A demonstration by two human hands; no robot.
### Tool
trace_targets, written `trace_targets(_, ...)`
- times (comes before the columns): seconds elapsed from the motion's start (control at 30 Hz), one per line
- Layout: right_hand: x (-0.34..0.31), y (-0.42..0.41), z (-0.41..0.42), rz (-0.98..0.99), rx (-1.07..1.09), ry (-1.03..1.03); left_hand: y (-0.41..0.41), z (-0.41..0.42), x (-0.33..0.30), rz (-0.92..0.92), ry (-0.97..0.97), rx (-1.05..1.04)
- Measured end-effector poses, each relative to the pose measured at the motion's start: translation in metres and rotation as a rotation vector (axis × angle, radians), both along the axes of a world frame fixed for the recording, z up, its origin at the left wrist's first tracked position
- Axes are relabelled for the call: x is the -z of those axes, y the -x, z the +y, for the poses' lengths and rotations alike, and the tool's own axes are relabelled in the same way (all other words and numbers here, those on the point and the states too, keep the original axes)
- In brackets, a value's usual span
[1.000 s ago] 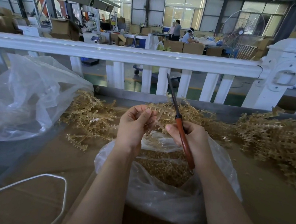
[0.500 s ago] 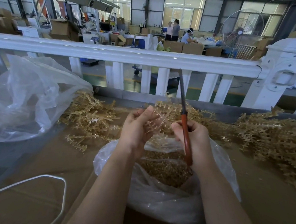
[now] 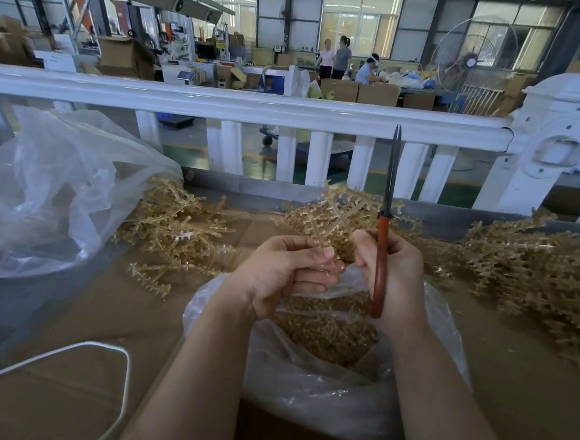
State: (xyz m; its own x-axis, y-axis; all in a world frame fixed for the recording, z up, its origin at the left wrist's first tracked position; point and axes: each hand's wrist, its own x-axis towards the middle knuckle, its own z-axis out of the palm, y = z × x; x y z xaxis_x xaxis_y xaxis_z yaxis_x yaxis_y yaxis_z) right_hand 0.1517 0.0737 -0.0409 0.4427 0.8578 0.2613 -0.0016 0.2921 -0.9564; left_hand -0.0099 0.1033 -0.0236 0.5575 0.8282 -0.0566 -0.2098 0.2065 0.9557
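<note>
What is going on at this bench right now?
A person seems to be trimming plastic parts. The left hand pinches a tan plastic sprue above a clear bag partly filled with small tan pieces. The right hand grips red-handled scissors, blades closed and pointing up, not cutting now. More sprues lie in heaps on the table.

railing (image 3: pixel 241 104) blocks ahead, piles (image 3: pixel 178 232) flank

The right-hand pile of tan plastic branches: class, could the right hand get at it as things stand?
Probably yes: nothing lies between the right hand and that pile, though its fingers are wrapped round the scissors.
</note>
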Motion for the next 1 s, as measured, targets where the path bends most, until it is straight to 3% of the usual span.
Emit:
trace_targets(0.13, 0.001, -0.002, -0.003, -0.044, -0.040, -0.022, 0.001, 0.002, -0.003, -0.113, -0.003, -0.140)
trace_targets(0.37, -0.003, 0.002, -0.006, -0.335, -0.013, -0.014, 0.005, 0.007, -0.003, -0.236, 0.047, -0.426)
trace_targets(0.67, 0.011, 0.001, 0.000, -0.809, -0.017, 0.177, 0.008, 0.008, -0.004, -0.306, 0.009, -0.451)
trace_targets(1.0, 0.009, 0.002, -0.002, -0.994, 0.075, 0.156, 0.003, 0.007, -0.001, -0.207, -0.181, -0.494)
